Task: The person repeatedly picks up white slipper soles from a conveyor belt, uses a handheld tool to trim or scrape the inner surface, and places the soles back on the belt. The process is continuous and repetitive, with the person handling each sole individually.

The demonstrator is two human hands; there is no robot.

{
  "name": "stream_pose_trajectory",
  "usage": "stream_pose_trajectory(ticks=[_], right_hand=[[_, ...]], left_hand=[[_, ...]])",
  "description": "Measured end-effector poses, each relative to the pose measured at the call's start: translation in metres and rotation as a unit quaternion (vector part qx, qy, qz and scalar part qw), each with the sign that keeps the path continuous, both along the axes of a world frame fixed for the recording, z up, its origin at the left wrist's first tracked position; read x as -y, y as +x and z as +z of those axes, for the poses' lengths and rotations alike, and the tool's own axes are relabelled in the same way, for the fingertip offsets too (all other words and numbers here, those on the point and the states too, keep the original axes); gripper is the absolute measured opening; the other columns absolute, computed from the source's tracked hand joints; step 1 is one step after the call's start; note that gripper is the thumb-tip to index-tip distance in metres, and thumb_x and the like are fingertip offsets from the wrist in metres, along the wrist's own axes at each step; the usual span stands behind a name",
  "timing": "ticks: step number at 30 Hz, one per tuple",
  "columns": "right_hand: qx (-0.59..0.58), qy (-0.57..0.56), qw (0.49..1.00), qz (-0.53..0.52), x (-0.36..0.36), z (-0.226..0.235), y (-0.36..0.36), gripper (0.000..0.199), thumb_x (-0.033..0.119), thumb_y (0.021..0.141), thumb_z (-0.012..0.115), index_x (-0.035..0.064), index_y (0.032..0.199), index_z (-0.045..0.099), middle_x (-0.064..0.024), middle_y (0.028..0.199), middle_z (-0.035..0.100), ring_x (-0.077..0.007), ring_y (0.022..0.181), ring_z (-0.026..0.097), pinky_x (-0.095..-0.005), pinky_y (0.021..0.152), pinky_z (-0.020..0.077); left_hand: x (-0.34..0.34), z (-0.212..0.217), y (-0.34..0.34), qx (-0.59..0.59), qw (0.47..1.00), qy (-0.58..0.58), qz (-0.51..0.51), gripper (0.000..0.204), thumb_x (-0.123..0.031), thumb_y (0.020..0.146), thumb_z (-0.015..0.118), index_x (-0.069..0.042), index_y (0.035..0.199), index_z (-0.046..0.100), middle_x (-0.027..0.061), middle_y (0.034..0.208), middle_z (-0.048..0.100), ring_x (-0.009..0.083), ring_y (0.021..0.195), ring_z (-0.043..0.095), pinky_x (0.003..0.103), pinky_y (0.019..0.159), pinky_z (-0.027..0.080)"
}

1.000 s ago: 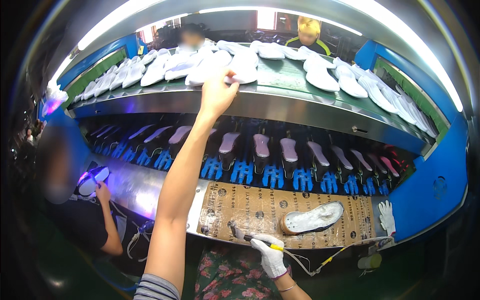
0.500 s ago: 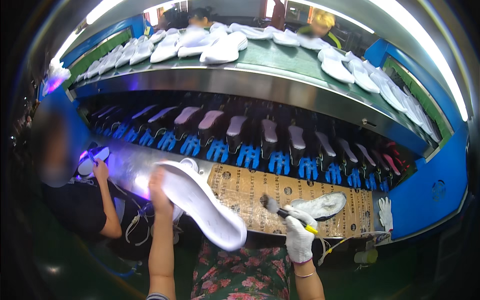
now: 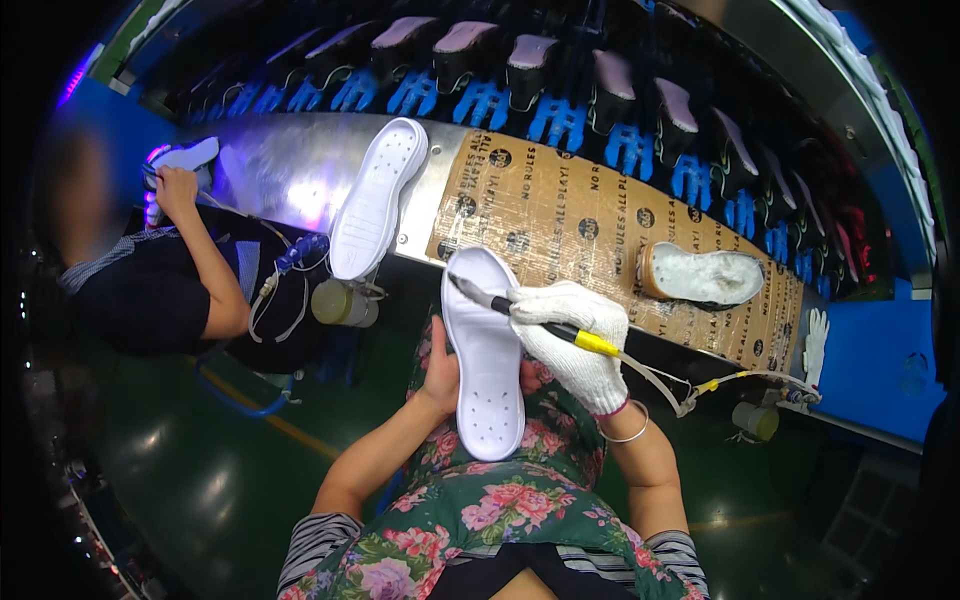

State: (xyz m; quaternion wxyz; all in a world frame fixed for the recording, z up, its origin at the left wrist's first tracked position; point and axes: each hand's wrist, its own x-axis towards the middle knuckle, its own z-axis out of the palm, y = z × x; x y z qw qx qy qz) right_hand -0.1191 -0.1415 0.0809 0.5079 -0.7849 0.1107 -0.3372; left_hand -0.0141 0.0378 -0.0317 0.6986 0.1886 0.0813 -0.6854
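A white shoe sole [image 3: 488, 375] lies lengthwise over my lap, hollow side up. My bare left hand [image 3: 442, 376] is closed round it from below, with fingertips showing at its right edge. My right hand [image 3: 575, 335], in a white knitted glove, grips a brush [image 3: 502, 304] with a dark handle, a yellow band and a thin tube running off to the right. Its bristle end touches the inside of the sole near the far end. Another white sole [image 3: 375, 205] rests on the metal bench at left.
Cardboard [image 3: 560, 235] covers part of the bench [image 3: 290, 150]. On it sits a sole-shaped dish [image 3: 710, 277] crusted white inside. A spare glove [image 3: 815, 345] hangs at right. A co-worker's hand [image 3: 178, 190] works at left. Blue clamps [image 3: 557, 120] line the back.
The sole in my left hand has come down and in over my lap. My right hand has brought the brush from beside the dish onto the sole. The view has tilted downward.
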Motion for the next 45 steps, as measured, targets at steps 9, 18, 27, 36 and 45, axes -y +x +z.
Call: stream_pose_trajectory(ticks=[9, 18, 27, 36, 45], right_hand=[[0.041, -0.287, 0.955, -0.057, 0.019, 0.008, 0.021, 0.034, 0.002, 0.072, 0.082, 0.0064, 0.105, 0.078, -0.0143, 0.109, 0.077, -0.0338, 0.095, 0.074, -0.0404, 0.081, 0.0591], [0.07, -0.164, 0.981, 0.076, -0.006, -0.007, 0.019, 0.035, 0.004, 0.072, 0.081, 0.0094, 0.106, 0.077, -0.0125, 0.111, 0.077, -0.0321, 0.095, 0.075, -0.0399, 0.079, 0.0595], [0.113, -0.172, 0.971, 0.12, -0.016, -0.019, 0.019, 0.036, 0.005, 0.072, 0.08, 0.0078, 0.107, 0.077, -0.0146, 0.112, 0.076, -0.0341, 0.099, 0.074, -0.0421, 0.081, 0.0585], [0.086, -0.149, 0.977, 0.125, -0.017, -0.017, 0.011, 0.027, 0.009, 0.078, 0.08, 0.0121, 0.105, 0.078, -0.0097, 0.109, 0.077, -0.0296, 0.094, 0.075, -0.0408, 0.078, 0.0597], [0.079, -0.163, 0.975, 0.131, -0.03, -0.031, 0.006, 0.033, 0.011, 0.075, 0.08, 0.0131, 0.107, 0.077, -0.0096, 0.113, 0.076, -0.0274, 0.094, 0.075, -0.0407, 0.076, 0.0589]], left_hand=[[0.04, 0.032, 0.002, 0.241, 0.968, 0.032, 0.056, 0.111, -0.093, 0.089, 0.01, -0.013, 0.161, 0.032, 0.0164, 0.146, 0.057, 0.0319, 0.125, 0.063, 0.049, 0.105, 0.054], [0.032, -0.008, 0.013, 0.244, 0.966, 0.005, 0.086, 0.101, -0.086, 0.096, 0.012, -0.013, 0.164, 0.028, 0.0128, 0.16, 0.045, 0.0277, 0.144, 0.049, 0.045, 0.122, 0.038], [0.043, 0.007, 0.027, 0.291, 0.951, -0.022, 0.106, 0.105, -0.09, 0.093, 0.015, -0.014, 0.164, 0.027, 0.013, 0.163, 0.041, 0.0295, 0.147, 0.044, 0.048, 0.123, 0.036], [0.044, -0.034, 0.056, 0.087, 0.965, -0.237, 0.076, 0.118, -0.101, 0.08, 0.029, -0.013, 0.158, 0.038, 0.0175, 0.146, 0.056, 0.0371, 0.123, 0.063, 0.054, 0.102, 0.054], [0.055, -0.013, 0.068, 0.03, 0.972, -0.232, 0.009, 0.137, -0.111, 0.058, 0.041, 0.001, 0.136, 0.053, 0.0242, 0.115, 0.065, 0.038, 0.099, 0.066, 0.051, 0.087, 0.056]])
